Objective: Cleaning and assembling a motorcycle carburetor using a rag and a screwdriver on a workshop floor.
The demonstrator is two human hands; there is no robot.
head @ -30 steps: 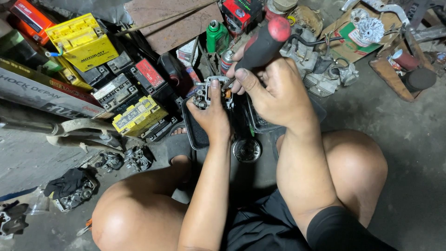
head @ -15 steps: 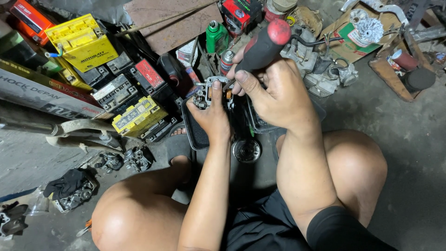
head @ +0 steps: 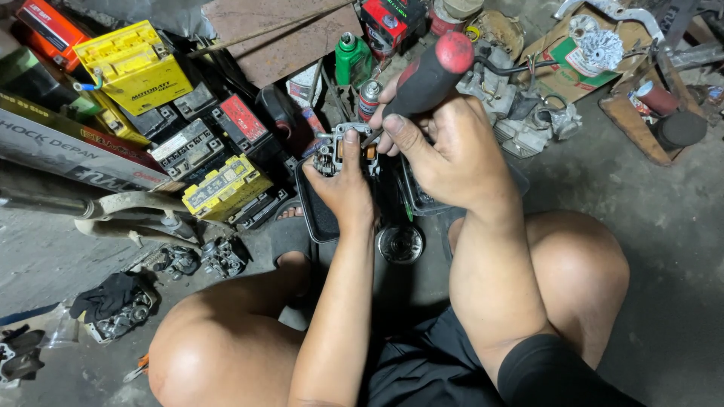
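Metal carburettor body (head: pixel 343 151), likely rigid, dense and oily, is best held by its sides; left hand (head: pixel 345 188) clasps it, right hand (head: pixel 445 147) fists 1 red-and-black screwdriver (head: pixel 426 75).

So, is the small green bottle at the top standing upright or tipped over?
Upright. The green bottle stands among the clutter with its grey cap pointing up at the camera, beyond the left hand and right hand.
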